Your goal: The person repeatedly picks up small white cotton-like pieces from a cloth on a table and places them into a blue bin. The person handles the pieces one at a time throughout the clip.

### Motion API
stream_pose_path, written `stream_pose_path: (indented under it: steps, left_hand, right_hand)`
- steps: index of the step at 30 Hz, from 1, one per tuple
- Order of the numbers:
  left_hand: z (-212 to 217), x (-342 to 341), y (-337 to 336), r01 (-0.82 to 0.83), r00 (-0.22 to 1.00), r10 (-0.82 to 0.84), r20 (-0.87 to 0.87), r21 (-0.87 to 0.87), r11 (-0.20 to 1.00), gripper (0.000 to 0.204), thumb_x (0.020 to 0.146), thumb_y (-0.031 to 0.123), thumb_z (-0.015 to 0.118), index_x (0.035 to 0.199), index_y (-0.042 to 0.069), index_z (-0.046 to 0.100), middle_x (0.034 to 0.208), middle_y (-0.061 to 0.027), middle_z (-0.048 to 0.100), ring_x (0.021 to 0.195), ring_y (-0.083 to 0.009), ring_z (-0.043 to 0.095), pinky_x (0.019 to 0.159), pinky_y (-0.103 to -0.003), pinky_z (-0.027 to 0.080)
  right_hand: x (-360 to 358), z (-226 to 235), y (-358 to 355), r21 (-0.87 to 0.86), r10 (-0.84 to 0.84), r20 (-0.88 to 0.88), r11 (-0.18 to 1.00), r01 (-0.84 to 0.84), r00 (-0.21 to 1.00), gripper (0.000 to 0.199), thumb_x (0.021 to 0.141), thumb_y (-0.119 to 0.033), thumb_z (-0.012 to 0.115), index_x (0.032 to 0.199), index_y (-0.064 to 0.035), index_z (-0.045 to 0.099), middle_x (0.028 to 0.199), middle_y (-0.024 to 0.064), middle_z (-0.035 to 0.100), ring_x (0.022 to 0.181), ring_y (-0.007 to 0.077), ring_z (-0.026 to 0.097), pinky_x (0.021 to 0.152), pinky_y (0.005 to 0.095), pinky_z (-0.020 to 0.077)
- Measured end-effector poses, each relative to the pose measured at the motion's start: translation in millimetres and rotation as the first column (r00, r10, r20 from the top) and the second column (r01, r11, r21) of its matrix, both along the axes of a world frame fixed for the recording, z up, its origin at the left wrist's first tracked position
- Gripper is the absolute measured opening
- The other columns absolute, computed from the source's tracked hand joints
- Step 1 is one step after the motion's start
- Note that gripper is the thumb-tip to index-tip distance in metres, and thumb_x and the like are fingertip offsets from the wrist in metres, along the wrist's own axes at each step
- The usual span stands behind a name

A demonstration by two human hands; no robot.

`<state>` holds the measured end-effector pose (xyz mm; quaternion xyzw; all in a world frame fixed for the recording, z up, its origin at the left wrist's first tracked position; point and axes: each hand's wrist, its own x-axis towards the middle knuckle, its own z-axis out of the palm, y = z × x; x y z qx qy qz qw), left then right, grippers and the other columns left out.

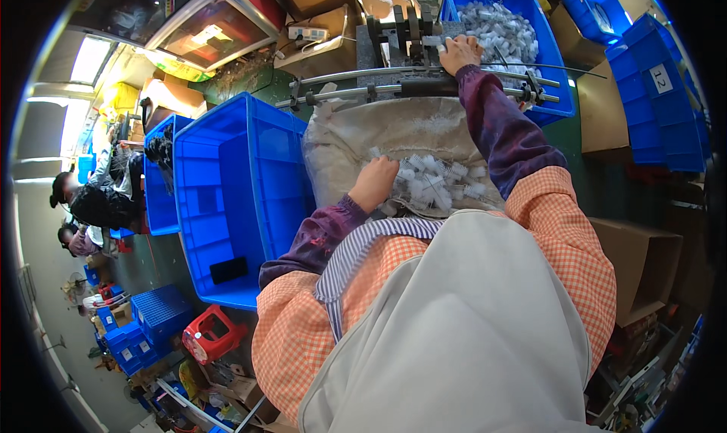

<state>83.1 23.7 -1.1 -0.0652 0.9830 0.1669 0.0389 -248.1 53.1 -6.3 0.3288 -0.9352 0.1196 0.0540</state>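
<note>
My right hand [460,53] reaches forward to a bench machine [405,43] with dark metal uprights. Its bent fingers close on a small whitish plastic piece [432,41] at the machine's right side. Nearer to me, my left hand [375,183] is closed at the left edge of a pile of translucent white plastic pieces [435,182], some with comb-like ribs. What its fingertips pinch is mostly hidden. The pile lies on a beige cloth [333,141] spread between me and the machine.
Metal rails [344,92] cross in front of the machine. A deep blue crate [250,176] holding a dark flat object stands left. Behind right, a blue bin [556,77] holds many more pieces. Cardboard boxes [636,270], a red stool [214,333] and people at far left surround the place.
</note>
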Motion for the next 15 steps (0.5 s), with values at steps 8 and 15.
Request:
stream_pose_path:
  steps: [8, 15]
  left_hand:
    - [34.4, -11.2, -15.2, -0.064, 0.998, 0.067, -0.014, 0.164, 0.984, 0.024, 0.070, -0.002, 0.047, 0.089, 0.001, 0.061, 0.087, -0.0190, 0.057, 0.085, -0.0358, 0.056, 0.075, -0.040, 0.046]
    - [59.2, -13.9, -38.2, -0.085, 0.972, 0.154, -0.179, 0.340, 0.937, 0.020, 0.072, 0.001, 0.053, 0.091, -0.001, 0.061, 0.083, -0.0193, 0.061, 0.080, -0.0336, 0.059, 0.072, -0.037, 0.047]
  right_hand:
    - [26.6, -12.1, -36.4, -0.054, 0.025, -0.224, 0.998, -0.038, 0.974, 0.022, 0.075, -0.025, 0.051, 0.088, -0.0138, 0.063, 0.095, 0.0067, 0.058, 0.103, 0.0273, 0.043, 0.086, 0.0441, 0.0280]
    - [-1.7, -2.3, -2.6, 0.073, 0.046, -0.075, 0.997, -0.040, 0.996, 0.029, 0.077, -0.030, 0.050, 0.096, -0.0127, 0.064, 0.108, 0.0087, 0.055, 0.107, 0.0287, 0.045, 0.091, 0.0462, 0.0293]
